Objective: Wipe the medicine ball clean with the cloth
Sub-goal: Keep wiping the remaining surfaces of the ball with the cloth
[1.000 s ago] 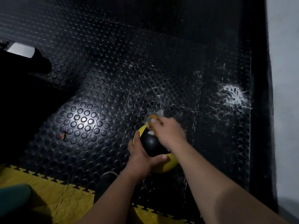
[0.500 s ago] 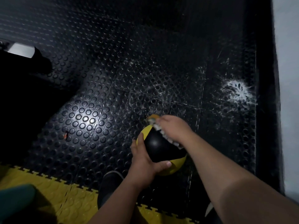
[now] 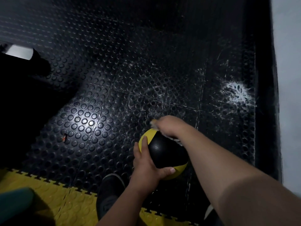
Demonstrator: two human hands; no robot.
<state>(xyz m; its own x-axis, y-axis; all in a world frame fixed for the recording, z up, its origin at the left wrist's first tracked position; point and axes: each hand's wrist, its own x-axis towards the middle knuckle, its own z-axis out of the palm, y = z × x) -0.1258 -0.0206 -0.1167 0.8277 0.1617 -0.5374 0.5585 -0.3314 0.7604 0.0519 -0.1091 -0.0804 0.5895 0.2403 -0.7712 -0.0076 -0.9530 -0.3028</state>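
Note:
A black and yellow medicine ball point(image 3: 164, 152) rests on the studded black floor mat point(image 3: 114, 79), low and centre in the head view. My left hand point(image 3: 146, 162) cups its left and near side, thumb across the lower yellow band. My right hand point(image 3: 169, 126) lies over the ball's far top, fingers closed on a pale cloth point(image 3: 154, 125). Only scraps of the cloth show at the fingertips and under the wrist; the rest is hidden by the hand.
My dark shoe point(image 3: 109, 193) stands just left of the ball, on the seam with yellow interlocking tiles point(image 3: 48, 193). A white dusty splash point(image 3: 236, 93) marks the mat at the right, near a pale wall point(image 3: 286, 79). Dark equipment point(image 3: 21, 79) fills the left side.
My right hand with the cloth has slid from the ball's near top over to its far upper side. The left hand has kept its hold, and more black surface shows.

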